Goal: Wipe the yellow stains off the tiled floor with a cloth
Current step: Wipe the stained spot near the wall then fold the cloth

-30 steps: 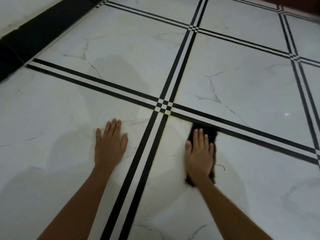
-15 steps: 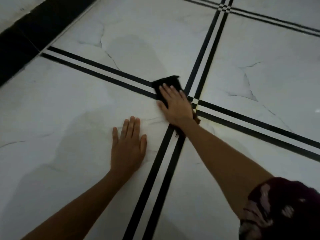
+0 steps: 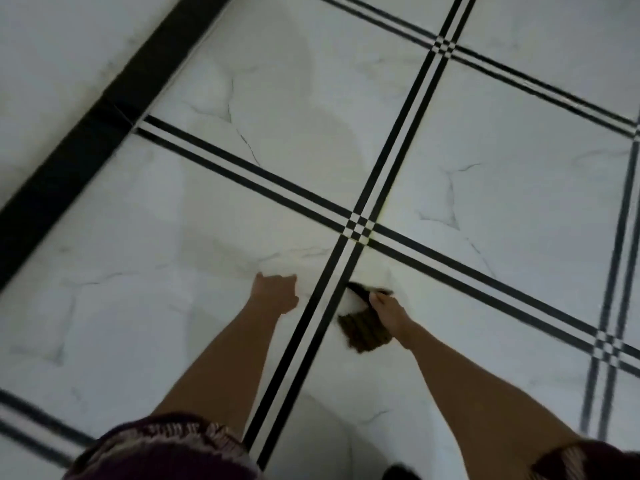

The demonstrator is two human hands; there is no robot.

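A dark brownish cloth [image 3: 362, 332] lies on the white marble-look tile just right of the black double stripe, below the stripe crossing [image 3: 359, 230]. My right hand [image 3: 388, 311] presses on the cloth's right part, fingers curled over its dark far end. A faint yellow stain [image 3: 375, 268] tints the tile between the crossing and the cloth, and a yellowish trace runs along the stripe above the crossing [image 3: 383, 209]. My left hand [image 3: 275, 292] rests on the tile left of the stripe, fingers bent under, holding nothing.
A black skirting band [image 3: 104, 112] runs diagonally along the wall at the upper left. Dark patterned sleeves [image 3: 162, 448] fill the bottom edge. Another stripe crossing [image 3: 607, 346] lies at the right. Dull patches mark the tiles at upper middle [image 3: 311, 133].
My right hand has dragged the cloth from the far left of the crossing back down to the near right tile. My left hand has curled its fingers. The view has pulled back and is blurred.
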